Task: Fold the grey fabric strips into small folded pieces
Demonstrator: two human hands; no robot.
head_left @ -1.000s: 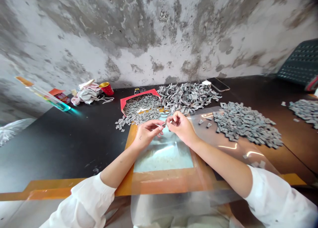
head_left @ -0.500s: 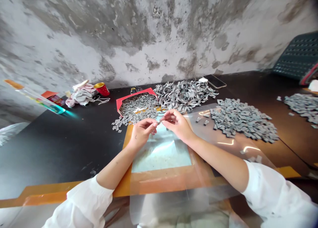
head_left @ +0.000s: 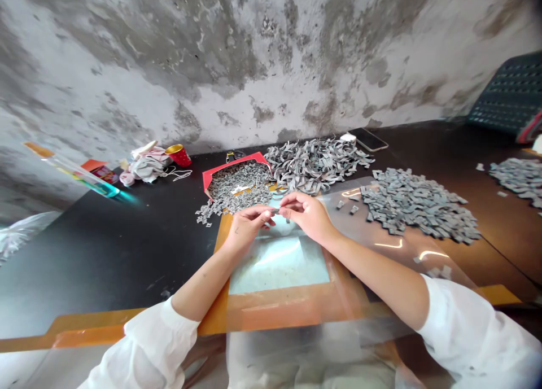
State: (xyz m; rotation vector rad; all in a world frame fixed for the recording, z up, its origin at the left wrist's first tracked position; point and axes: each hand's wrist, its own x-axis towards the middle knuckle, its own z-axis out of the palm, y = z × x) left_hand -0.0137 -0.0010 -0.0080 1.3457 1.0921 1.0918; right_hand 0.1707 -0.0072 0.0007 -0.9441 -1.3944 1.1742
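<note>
left hand clenched on a small grey tag at the fingertips above the plastic sheet, right hand just beside it, its grip hard to tell; a tight pinch near the tips keeps such a tiny piece steady

Place: we're in a plain, makeshift piecework workshop.
Walls: the far wall is bare plaster, stained and flaking.
Bench: we see a long black worktop running along it.
Materials: grey cut strips and small grey tags lie heaped in quantity.
Far right: a dark perforated plastic panel stands there.
</note>
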